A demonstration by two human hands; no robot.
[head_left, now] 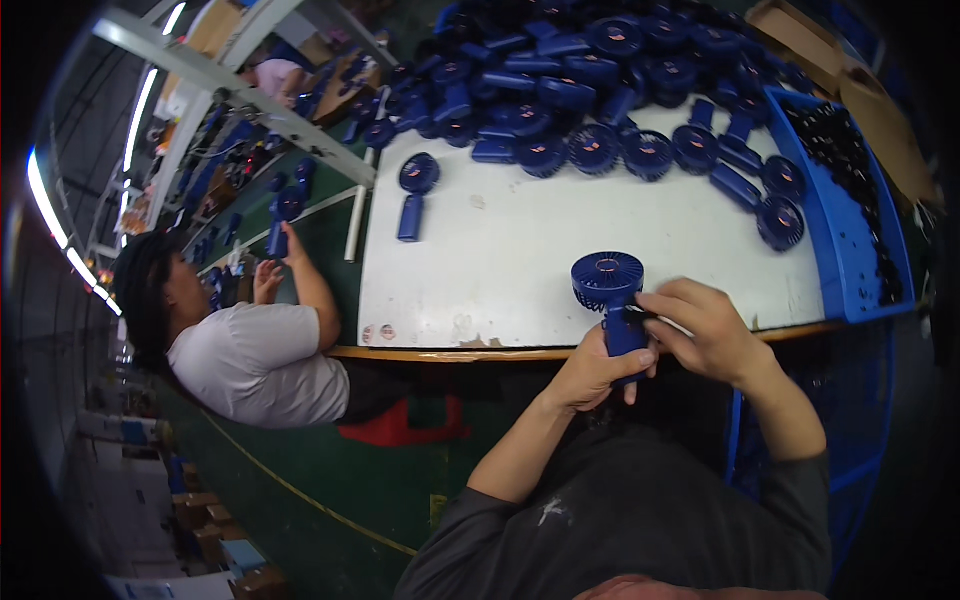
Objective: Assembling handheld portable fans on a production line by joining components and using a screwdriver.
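A white worktable (560, 250) with a wooden edge stands in a factory hall, a blue bin (845, 240) at its right. Above the near edge, the left hand (592, 372) grips a blue handheld fan (612, 300) by its handle; the right hand (705, 332) pinches its neck.

Fan pile (600, 60), blue bin (840, 230), co-worker (250, 350)

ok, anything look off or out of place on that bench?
One blue handheld fan lies alone at the white table's left edge, apart from the heap of fans at the far side. The table's front edge looks chipped. The fan held in the left hand and right hand looks intact.
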